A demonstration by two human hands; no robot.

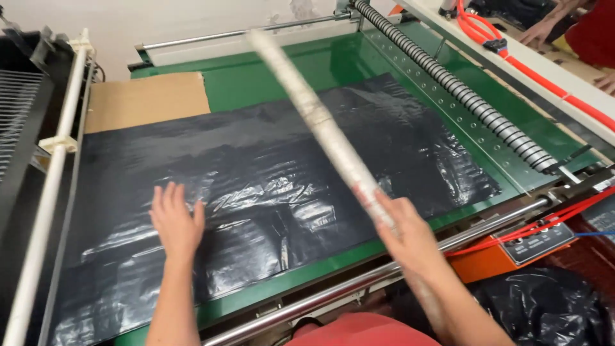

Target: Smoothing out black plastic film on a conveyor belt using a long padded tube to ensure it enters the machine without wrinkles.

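A black plastic sheet lies flat across the green machine bed. The left hand, fingers spread, presses it down; lifting could let it wrinkle. The right hand grips a long white tube raised above, which might snag the film.

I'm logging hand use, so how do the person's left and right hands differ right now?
The left hand lies flat, fingers spread, on the black plastic sheet; the right hand is closed around a long pale tube. The left hand holds nothing, while the right hand keeps the tube raised at a slant over the sheet. Both are bare and reach over the green table.
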